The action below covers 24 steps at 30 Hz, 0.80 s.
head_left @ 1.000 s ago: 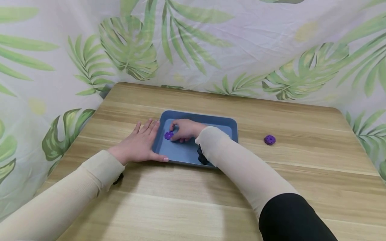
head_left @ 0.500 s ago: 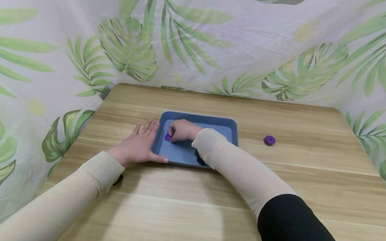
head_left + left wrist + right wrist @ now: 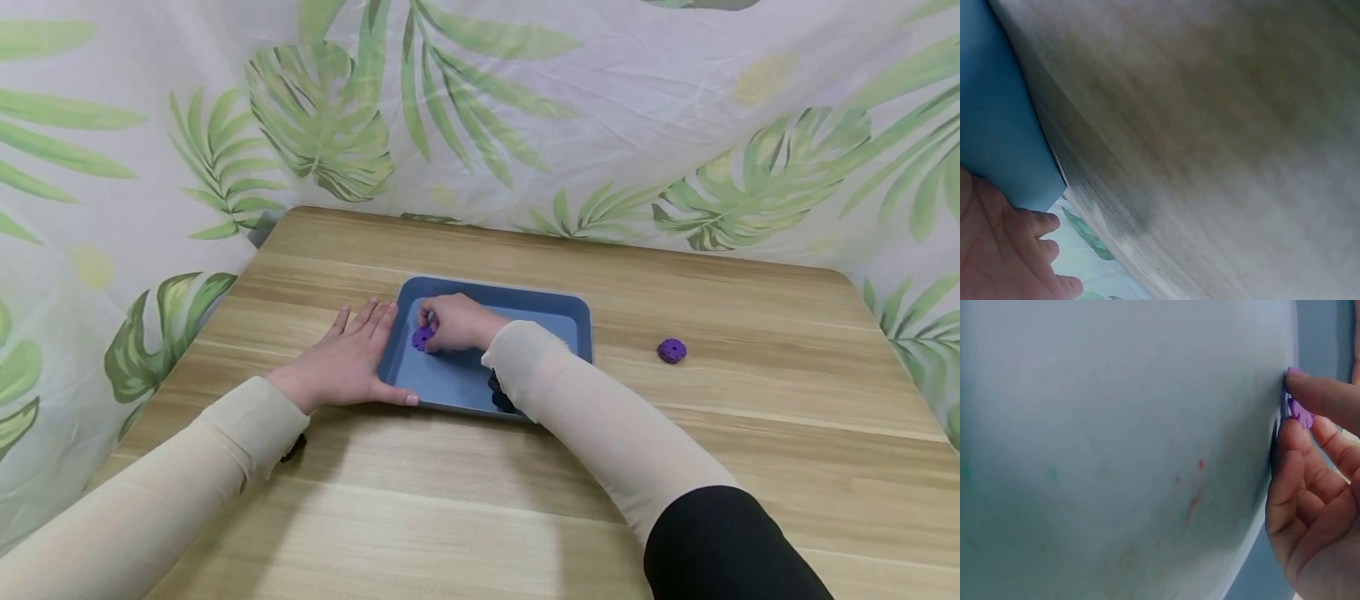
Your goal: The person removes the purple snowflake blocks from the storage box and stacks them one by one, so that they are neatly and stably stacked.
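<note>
My right hand (image 3: 456, 323) reaches into a shallow blue tray (image 3: 450, 385) and pinches a small purple disc with a notched edge (image 3: 422, 337) near the tray's left end. From the right wrist view, the purple piece (image 3: 1301, 414) shows between thumb and fingertips, low over the tray bottom and partly covered by them. Spread flat, my left hand (image 3: 341, 360) rests along the tray's left side, with its thumb at the near left corner. The left wrist view catches its fingers beside the blue outer wall (image 3: 1007, 119).
A second purple round piece with small holes (image 3: 671, 350), thicker looking, lies on the wooden table (image 3: 720, 433) right of the tray. A leaf-printed cloth (image 3: 600, 100) hangs behind the table. Red specks (image 3: 1194, 506) mark the tray's pale bottom.
My right fingers have closed in on the purple disc, which has shifted and turned slightly under them. The left hand has stayed in place against the tray.
</note>
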Available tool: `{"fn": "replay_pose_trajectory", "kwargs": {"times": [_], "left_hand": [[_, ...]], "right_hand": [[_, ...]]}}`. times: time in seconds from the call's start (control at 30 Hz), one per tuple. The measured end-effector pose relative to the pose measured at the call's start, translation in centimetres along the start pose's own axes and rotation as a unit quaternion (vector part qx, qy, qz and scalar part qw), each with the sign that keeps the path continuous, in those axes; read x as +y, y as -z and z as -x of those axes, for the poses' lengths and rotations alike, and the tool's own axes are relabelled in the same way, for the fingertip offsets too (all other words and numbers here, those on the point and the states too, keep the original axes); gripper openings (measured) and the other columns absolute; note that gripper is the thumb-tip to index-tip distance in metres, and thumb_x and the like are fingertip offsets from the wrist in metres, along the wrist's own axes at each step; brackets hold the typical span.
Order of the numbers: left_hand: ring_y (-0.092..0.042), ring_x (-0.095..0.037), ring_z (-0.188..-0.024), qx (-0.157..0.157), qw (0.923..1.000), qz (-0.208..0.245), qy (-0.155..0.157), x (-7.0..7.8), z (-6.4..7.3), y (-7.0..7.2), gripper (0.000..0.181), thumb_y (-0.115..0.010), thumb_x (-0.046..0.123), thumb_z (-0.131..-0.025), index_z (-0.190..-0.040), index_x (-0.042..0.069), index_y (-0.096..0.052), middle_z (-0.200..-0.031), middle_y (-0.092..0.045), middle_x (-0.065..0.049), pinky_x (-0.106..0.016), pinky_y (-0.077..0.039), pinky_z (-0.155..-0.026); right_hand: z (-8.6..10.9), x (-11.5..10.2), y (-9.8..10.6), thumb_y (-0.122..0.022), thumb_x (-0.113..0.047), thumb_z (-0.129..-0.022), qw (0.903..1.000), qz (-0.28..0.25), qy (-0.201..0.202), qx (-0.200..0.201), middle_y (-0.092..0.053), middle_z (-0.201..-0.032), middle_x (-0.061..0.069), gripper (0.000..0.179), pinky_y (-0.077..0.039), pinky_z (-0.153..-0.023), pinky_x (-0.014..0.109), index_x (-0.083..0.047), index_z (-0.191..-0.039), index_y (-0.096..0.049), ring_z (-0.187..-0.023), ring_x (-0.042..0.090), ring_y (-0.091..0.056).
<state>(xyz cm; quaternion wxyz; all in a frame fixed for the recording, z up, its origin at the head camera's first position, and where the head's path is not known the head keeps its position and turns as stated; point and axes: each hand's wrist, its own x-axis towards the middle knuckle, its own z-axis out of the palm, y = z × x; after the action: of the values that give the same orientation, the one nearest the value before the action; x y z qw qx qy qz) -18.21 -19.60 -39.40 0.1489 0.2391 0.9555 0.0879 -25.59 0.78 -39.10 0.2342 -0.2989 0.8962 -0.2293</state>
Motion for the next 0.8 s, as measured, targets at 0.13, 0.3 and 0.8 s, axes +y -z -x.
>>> {"fn": "replay_pose_trajectory", "kwargs": {"times": [0.13, 0.3, 0.8], "left_hand": [[0.002, -0.044, -0.156, 0.004, 1.0, -0.003, -0.003, 0.1, -0.2, 0.0, 0.142, -0.063, 0.087, -0.076, -0.16, -0.012, -0.005, -0.169, -0.006, -0.028, -0.065, 0.003, -0.12], [0.002, -0.045, -0.155, 0.003, 1.0, -0.002, -0.003, 0.3, -0.2, 0.1, 0.143, -0.063, 0.087, -0.076, -0.159, -0.013, -0.005, -0.169, -0.005, -0.028, -0.065, 0.003, -0.12], [0.003, -0.046, -0.155, -0.002, 0.9999, 0.011, 0.005, 0.4, 0.1, 0.2, 0.144, -0.062, 0.088, -0.075, -0.16, -0.012, -0.004, -0.168, -0.004, -0.03, -0.066, 0.004, -0.12]], "right_hand": [[0.6, 0.9, 0.5, -0.069, -0.013, -0.099, 0.999, -0.042, -0.005, 0.013, -0.068, -0.088, 0.001, 0.013, -0.048, -0.066, 0.024, -0.009, -0.112, -0.069, -0.073, 0.013, -0.06], [2.0, 1.8, 1.5, -0.066, -0.012, -0.102, 0.9921, -0.122, -0.029, 0.011, -0.072, -0.085, 0.003, 0.015, -0.05, -0.065, 0.025, -0.004, -0.111, -0.074, -0.073, 0.013, -0.062], [4.9, 4.3, 3.9, -0.062, -0.012, -0.104, 0.9783, -0.188, -0.086, 0.011, -0.071, -0.088, 0.007, 0.012, -0.056, -0.071, 0.028, -0.003, -0.104, -0.069, -0.078, 0.017, -0.067]]}}
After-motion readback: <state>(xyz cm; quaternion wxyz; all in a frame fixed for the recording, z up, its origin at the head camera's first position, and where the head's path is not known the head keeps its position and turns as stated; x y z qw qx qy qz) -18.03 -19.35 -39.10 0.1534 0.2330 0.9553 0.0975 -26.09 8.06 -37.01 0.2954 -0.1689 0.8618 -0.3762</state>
